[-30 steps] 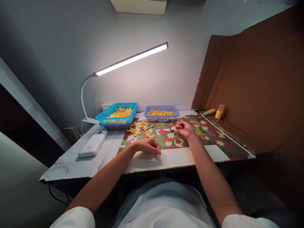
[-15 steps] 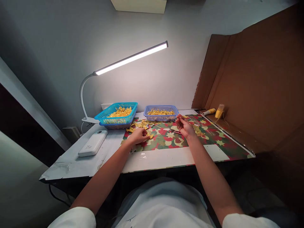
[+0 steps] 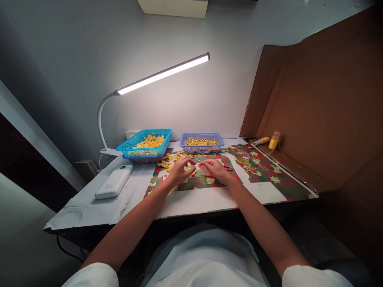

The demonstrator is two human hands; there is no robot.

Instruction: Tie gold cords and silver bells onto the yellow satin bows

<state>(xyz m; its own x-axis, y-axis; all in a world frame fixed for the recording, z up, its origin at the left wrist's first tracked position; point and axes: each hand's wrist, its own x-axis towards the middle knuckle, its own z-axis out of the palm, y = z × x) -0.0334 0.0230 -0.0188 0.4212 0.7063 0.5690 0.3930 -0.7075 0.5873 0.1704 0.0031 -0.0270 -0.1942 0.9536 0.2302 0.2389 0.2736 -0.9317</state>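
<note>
My left hand (image 3: 180, 171) is over the patterned mat (image 3: 215, 181), its thumb and forefinger curved with a gap between them. A small yellow ribbon-like piece (image 3: 194, 172) lies at its thumb. Just right of it, my right hand (image 3: 217, 170) has its fingertips pinched together on a thin pale strand (image 3: 201, 166). The strand is too fine to make out clearly. Behind my left hand is a loose pile of yellow pieces (image 3: 169, 162). A red-handled tool (image 3: 228, 168) lies by my right hand, partly hidden.
A turquoise basket (image 3: 128, 152) of yellow pieces sits stacked at the back left; a blue-violet basket (image 3: 202, 149) stands beside it. A white power bank (image 3: 114, 182) lies left. A lamp (image 3: 164, 74) reaches overhead. Cardboard (image 3: 314, 107) walls the right, near a yellow-filled bottle (image 3: 274, 140).
My right hand has moved left and down, close to my left hand, and now pinches a thin strand. My left hand's thumb and forefinger have parted from the yellow piece.
</note>
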